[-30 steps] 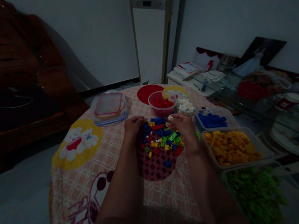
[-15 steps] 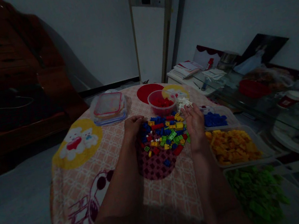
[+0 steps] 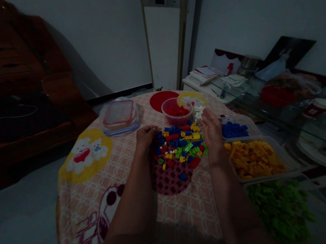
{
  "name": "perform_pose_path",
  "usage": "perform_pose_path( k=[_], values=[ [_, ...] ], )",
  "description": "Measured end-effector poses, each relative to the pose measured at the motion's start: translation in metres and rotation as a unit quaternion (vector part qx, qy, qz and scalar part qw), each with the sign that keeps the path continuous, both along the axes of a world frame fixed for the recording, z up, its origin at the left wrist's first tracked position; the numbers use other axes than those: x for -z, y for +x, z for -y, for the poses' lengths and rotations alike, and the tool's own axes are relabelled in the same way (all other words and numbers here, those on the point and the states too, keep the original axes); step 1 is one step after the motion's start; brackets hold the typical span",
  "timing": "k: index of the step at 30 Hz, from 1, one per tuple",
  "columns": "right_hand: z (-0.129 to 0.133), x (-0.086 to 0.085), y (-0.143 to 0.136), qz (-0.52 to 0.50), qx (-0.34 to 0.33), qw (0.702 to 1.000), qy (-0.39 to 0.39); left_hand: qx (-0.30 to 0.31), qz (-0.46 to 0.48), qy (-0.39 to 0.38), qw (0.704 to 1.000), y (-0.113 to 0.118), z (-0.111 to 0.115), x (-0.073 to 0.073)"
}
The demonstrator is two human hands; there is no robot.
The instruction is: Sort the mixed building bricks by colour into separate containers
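Mixed toy building bricks (image 3: pixel 183 146) in red, blue, yellow, green and white lie in a loose pile on the tablecloth (image 3: pixel 179 211). At the pile's left edge, my left hand (image 3: pixel 146 137) has its fingers curled together towards the bricks; what they hold, if anything, is hidden. My right hand (image 3: pixel 212 129) stands on edge along the pile's right side, open, fingers stretched out. Just beyond its fingertips lies a heap of white bricks (image 3: pixel 198 112). A round clear tub (image 3: pixel 170 120) holding red bricks stands behind the pile.
Down the right side stand clear boxes of blue bricks (image 3: pixel 234 129), yellow bricks (image 3: pixel 254 158) and green bricks (image 3: pixel 279 208). Stacked lidded containers (image 3: pixel 119 117) sit at the back left. A cluttered glass table (image 3: pixel 275 114) adjoins on the right.
My right hand has turned a little more on edge and shifted slightly, uncovering more of the white heap. My left hand and the pile look nearly unchanged.
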State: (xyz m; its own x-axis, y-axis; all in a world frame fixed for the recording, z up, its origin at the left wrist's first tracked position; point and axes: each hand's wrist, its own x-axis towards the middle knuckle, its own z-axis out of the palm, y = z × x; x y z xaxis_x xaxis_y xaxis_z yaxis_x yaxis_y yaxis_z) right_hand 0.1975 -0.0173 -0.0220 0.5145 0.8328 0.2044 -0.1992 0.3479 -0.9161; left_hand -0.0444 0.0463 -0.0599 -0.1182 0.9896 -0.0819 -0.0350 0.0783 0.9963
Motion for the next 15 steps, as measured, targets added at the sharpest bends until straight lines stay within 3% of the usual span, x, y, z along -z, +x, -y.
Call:
perform_pose_path(
  k=[4, 8, 11, 15],
  values=[
    [0.008, -0.006, -0.012, 0.053, -0.085, 0.994, -0.043, 0.005, -0.012, 0.004, 1.0, -0.001, -0.002, 0.002],
    [0.015, -0.008, -0.029, 0.214, -0.174, 0.958, -0.079, 0.001, -0.017, 0.008, 1.0, -0.001, -0.004, 0.004],
    [0.019, -0.01, -0.044, 0.372, -0.24, 0.893, -0.088, 0.001, -0.019, 0.01, 1.0, -0.001, -0.005, 0.003],
    [0.022, -0.011, -0.058, 0.58, -0.264, 0.765, -0.09, 0.004, -0.022, 0.013, 1.0, -0.001, -0.003, 0.002]
  ],
)
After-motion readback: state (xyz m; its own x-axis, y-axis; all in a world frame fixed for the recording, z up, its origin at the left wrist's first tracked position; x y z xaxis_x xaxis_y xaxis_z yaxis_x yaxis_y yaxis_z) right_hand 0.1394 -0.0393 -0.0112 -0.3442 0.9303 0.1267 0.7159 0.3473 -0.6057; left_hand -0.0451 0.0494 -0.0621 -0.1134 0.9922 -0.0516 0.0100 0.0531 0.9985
